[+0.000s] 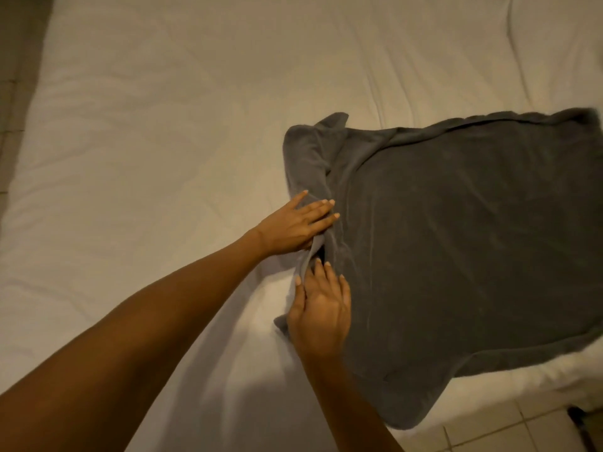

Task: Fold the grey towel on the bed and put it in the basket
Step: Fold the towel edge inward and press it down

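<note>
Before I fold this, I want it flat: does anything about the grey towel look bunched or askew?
Yes. The grey terry towel lies skewed on the white bed sheet, its left edge bunched into a ridge by both hands, its near corner hanging over the mattress edge.
</note>
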Tool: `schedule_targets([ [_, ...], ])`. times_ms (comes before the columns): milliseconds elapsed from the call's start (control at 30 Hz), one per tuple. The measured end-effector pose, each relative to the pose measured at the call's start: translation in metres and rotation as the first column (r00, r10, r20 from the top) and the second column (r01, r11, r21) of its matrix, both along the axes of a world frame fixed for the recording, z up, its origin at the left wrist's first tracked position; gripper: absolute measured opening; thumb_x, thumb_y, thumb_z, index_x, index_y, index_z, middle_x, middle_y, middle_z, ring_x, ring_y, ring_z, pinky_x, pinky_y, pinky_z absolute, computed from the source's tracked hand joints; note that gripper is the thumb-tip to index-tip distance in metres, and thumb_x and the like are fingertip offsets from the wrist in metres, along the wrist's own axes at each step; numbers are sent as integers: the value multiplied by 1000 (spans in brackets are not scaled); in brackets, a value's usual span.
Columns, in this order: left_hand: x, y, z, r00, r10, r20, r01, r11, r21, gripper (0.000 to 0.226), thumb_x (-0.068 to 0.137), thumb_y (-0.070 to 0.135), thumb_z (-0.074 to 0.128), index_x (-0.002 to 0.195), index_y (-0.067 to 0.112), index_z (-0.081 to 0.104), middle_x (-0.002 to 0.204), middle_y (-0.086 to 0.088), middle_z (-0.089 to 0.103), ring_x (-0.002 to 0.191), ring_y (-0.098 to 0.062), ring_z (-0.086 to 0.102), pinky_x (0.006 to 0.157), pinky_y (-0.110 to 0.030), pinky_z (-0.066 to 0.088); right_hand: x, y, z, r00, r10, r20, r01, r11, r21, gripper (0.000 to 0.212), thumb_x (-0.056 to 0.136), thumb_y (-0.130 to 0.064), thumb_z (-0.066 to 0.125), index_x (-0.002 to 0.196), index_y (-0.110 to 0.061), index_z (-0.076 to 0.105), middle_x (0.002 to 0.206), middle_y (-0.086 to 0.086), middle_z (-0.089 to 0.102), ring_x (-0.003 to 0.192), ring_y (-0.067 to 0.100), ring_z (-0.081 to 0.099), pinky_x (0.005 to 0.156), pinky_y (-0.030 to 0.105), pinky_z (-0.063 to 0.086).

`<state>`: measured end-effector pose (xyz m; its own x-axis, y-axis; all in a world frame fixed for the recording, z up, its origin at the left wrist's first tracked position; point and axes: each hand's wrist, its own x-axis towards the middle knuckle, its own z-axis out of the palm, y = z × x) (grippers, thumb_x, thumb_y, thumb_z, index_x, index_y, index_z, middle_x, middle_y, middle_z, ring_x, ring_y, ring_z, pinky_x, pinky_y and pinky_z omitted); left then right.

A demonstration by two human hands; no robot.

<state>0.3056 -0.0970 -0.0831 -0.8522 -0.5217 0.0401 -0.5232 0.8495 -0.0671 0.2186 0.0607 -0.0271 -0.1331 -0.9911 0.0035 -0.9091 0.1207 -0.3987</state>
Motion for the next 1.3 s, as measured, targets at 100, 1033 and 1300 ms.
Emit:
schedule_targets([
  [100,-19,0,6,1000,-28,11,28,999,-18,53,86,24,48,135,7,51,138,-19,51,125,-31,53,101,-61,36,-11,-7,13,999,-18,42,19,999,-28,102,93,-50,-17,102,-1,72,106,14,71,101,30,67,90,49,48],
  [1033,208,13,44,816,437,380,-394,900,-190,70,83,10,68,144,3,34,148,-21,35,134,-39,39,107,-53,-23,80,20,6,949,311,46,-312,950,12,47,86,-31,31,78,-15,75,104,8,72,113,23,61,106,49,31],
  [1300,223,58,26,749,588,304,-567,807,-164,60,95,8,46,150,6,21,155,-17,23,144,-31,22,115,-48,-11,76,37,-31,932,350,-92,-329,925,192,56,61,-27,86,111,-12,69,120,10,65,122,27,54,106,49,31],
])
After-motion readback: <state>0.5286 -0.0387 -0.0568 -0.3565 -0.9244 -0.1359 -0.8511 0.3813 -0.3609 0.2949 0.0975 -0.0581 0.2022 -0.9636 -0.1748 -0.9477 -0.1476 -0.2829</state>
